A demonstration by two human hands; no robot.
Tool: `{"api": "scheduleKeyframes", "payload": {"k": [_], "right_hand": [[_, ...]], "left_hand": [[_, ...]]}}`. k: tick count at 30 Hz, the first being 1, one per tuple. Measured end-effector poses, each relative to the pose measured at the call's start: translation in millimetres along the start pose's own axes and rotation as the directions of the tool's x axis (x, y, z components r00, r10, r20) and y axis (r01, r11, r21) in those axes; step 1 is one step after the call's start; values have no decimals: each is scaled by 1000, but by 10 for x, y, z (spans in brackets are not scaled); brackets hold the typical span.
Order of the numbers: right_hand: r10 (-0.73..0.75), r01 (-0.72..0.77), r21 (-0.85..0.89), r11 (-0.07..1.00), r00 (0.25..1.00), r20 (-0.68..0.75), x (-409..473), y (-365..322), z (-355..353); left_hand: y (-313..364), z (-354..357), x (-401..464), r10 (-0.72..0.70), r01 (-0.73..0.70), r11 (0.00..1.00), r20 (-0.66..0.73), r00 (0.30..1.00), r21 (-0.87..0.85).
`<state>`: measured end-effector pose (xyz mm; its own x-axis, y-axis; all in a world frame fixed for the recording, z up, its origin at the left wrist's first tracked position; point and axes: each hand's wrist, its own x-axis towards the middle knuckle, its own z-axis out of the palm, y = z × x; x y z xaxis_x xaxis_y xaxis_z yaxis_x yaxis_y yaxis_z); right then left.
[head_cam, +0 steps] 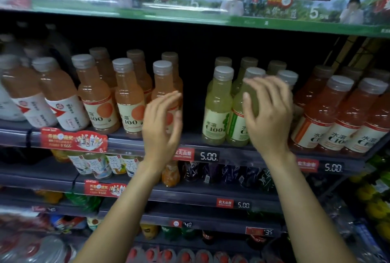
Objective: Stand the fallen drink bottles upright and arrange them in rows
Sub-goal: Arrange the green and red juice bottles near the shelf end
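- The two forearms rise from the bottom of the view, nearest the camera, toward the shelf (232,148) that carries the juice bottles.
- The left hand (161,123) hangs with fingers relaxed and spread just before the orange-juice bottle (163,85) at the right end of the orange row; whether it touches the bottle I cannot tell, and it holds nothing.
- The right hand (269,110) has thumb and fingers curved around the shoulder of a lime-green bottle (240,119), second from the left in the green group, near the shelf's front edge. It looks like a light clasp, though the far fingers are hidden.
- Between the orange and green rows lies a dark gap, running back from the front edge.
- All bottles in view here stand upright; none appears to lie fallen on this shelf.
- Judging by sight, these are full plastic bottles: fairly heavy, stiff enough not to buckle, with smooth, likely slippery labels.
- The best hold is probably the narrowing shoulder below the cap, where the fingers can wrap round and steer the base.
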<state>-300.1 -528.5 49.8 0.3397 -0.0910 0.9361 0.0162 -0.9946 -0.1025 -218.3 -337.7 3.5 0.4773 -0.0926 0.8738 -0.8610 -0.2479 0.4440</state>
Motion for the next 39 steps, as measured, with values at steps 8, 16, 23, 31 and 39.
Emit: {"api": "scheduleKeyframes", "payload": {"k": [8,16,23,31,39], "right_hand": [[157,-238,349,906,957,243,-186,-995,672],[354,-418,326,848,904,238,-354,-1448,1238],[417,-497,357,791,865,280,-417,-1489,1326],[417,-512,378,771,855,309,-446,-1472,1368],[451,-523,362,772,851,269,-466,-1567,1401]], "left_hand": [[-1088,-937,97,-282,259,955,-169,945,-142],[-1502,-1153,240,-430,426,862,49,901,-273],[-1760,-1128,441,-509,548,732,211,835,-404],[-1842,-1078,382,-408,475,837,270,872,-270],[-1984,-1017,380,-335,448,829,345,877,-335]]}}
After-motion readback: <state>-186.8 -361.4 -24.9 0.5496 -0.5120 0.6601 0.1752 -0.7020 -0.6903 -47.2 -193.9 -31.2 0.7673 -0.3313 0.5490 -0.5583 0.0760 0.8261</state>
